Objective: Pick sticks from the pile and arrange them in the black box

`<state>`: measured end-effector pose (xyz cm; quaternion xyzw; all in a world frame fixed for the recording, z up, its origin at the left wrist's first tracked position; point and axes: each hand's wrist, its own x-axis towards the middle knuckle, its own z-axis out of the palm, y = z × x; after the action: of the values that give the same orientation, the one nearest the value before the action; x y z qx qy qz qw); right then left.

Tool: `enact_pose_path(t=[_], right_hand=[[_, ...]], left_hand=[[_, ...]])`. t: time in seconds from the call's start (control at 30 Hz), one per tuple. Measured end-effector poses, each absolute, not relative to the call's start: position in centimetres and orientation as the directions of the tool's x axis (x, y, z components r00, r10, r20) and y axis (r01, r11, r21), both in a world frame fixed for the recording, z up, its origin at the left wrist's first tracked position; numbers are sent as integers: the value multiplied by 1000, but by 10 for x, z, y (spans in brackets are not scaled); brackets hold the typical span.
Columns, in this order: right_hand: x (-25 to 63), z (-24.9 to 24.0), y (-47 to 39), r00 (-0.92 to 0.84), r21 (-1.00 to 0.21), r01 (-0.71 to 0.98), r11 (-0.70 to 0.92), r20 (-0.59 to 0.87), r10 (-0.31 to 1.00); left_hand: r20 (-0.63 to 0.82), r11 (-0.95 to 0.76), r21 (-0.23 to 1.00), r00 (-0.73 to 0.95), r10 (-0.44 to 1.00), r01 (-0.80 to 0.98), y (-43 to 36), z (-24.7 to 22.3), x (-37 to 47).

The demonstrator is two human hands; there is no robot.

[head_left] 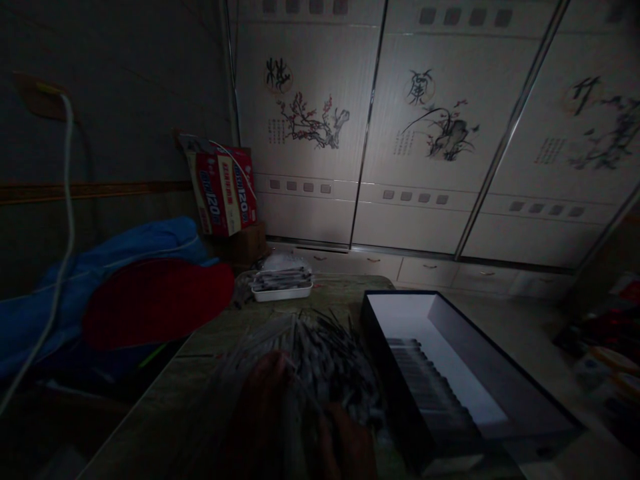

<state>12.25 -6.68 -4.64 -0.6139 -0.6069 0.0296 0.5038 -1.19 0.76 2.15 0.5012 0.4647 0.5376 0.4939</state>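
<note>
In the dim light my left hand is closed, its fingertips pinching one end of a thin, pale, pen-like stick. The stick slants down toward my right hand, whose curled fingers meet its lower end. Both hands are dark and somewhat blurred, so the stick's exact kind does not show. Just beyond them lies a loose pile of dark thin sticks, with clear, pale ones to its left. To the right, an open dark-edged box holds a row of slim dark-tipped pieces laid side by side.
A white tray of similar thin pieces stands at the far end of the table. Left of the table are blue cloth and a red rounded item. A red carton and sliding wardrobe doors stand behind.
</note>
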Motion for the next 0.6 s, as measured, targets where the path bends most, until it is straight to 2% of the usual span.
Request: enact_pose_path(t=[0.13,0.33,0.5,0.6], right_hand=[[124,-48,-67,233,-672,700,243,536,812],[127,-51,-66,213,-628,743,230,548,809],[127,-48,-67,152,-565,783,260,580,801],[121,-51,-72,248,-685,691,230,523,816]], left_hand=[[66,-70,994,-43,997,-82,3,28,-6],[21,-22,1000,-111,994,-8,-7,35,-4],[20,-22,999,-69,997,-29,-10,30,1],[37,-38,998,-24,999,-42,-7,20,1]])
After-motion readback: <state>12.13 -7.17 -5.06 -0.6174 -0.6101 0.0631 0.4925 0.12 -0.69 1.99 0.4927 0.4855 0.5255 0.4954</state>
